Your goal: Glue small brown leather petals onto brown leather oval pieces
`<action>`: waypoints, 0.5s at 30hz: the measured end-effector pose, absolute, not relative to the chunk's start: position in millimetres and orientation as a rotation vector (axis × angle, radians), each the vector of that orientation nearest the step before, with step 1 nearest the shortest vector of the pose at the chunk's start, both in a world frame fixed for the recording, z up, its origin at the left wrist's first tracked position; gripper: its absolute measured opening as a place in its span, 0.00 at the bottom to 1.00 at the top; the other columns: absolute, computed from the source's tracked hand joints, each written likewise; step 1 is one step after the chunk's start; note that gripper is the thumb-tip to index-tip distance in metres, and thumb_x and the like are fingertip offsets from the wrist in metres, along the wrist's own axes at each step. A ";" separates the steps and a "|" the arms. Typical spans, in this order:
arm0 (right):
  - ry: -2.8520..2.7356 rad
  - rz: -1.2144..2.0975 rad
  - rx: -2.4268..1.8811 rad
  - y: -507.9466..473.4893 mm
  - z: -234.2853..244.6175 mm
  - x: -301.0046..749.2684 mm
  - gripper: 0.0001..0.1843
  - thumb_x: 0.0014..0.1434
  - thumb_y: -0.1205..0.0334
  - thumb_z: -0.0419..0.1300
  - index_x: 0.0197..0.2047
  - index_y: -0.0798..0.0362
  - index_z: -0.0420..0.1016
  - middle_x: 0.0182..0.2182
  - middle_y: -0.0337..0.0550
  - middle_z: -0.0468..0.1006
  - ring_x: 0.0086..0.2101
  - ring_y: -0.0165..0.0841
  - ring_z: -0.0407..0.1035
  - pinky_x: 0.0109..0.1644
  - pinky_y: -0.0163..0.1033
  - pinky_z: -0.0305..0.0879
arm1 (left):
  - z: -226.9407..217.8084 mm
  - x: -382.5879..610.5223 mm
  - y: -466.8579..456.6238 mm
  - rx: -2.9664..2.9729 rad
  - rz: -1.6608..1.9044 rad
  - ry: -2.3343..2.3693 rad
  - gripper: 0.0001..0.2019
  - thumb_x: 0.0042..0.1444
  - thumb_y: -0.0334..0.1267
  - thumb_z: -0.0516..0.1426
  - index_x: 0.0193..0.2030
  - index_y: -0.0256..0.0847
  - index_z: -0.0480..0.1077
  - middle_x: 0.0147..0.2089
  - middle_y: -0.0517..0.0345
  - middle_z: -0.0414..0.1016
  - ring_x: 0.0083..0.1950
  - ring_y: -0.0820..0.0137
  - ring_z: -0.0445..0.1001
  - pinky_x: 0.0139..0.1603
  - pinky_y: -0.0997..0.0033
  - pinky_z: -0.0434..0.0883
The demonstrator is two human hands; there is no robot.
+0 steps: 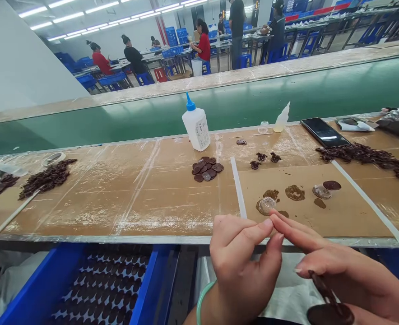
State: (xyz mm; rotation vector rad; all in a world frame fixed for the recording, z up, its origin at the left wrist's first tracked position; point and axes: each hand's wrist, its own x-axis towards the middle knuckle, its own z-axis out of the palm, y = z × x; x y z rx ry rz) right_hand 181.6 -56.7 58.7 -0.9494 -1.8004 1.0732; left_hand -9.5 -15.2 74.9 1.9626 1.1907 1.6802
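My left hand (245,264), with a green bangle (202,300) at the wrist, is closed in a pinch. Whatever its fingertips may hold is hidden. Its tips meet the forefinger of my right hand (345,271) near the table's front edge. The right hand grips a dark brown figurine (323,289) on a round disc base, low at the lower right. Just beyond the fingertips stands a small clear round dish (266,205) on a wet stain. A second clear dish (322,191) lies farther right, touching a brown disc (331,185).
A pile of brown discs (206,169) lies mid-table, before a blue-capped bottle (197,128). Several small figurines (261,156), a dropper bottle (282,119), a phone (325,132) and a heap of brown pieces (365,158) are rightward. A blue crate (33,289) holds rows of discs below.
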 end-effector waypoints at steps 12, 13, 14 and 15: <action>-1.945 0.877 -0.952 -46.7 69.9 180.2 0.15 0.63 0.50 0.65 0.52 0.39 0.76 0.65 0.37 0.63 0.64 0.46 0.55 0.63 0.46 0.62 | 75.9 -10.3 -11.4 1.989 1.645 1.151 0.09 0.57 0.22 0.60 0.40 0.40 0.76 0.34 0.57 0.78 0.34 0.69 0.74 0.36 0.68 0.69; -1.954 0.877 -0.953 -46.9 67.8 181.2 0.16 0.61 0.51 0.66 0.52 0.39 0.75 0.65 0.38 0.63 0.64 0.47 0.55 0.63 0.46 0.61 | 74.7 -9.4 -11.0 2.005 1.650 1.156 0.09 0.58 0.22 0.60 0.40 0.40 0.75 0.34 0.57 0.78 0.34 0.69 0.74 0.36 0.68 0.69; -1.966 0.879 -0.942 -46.7 65.7 182.0 0.17 0.61 0.52 0.67 0.53 0.39 0.75 0.65 0.38 0.62 0.64 0.47 0.54 0.63 0.45 0.61 | 73.0 -8.2 -10.4 2.021 1.653 1.164 0.09 0.58 0.22 0.59 0.41 0.40 0.75 0.34 0.56 0.77 0.34 0.69 0.73 0.37 0.68 0.69; -1.974 0.888 -0.930 -46.1 63.9 182.5 0.19 0.61 0.52 0.67 0.54 0.39 0.74 0.66 0.38 0.61 0.64 0.46 0.53 0.64 0.44 0.60 | 70.9 -6.8 -9.5 2.033 1.654 1.174 0.10 0.58 0.22 0.59 0.41 0.39 0.75 0.34 0.56 0.77 0.34 0.69 0.73 0.37 0.68 0.69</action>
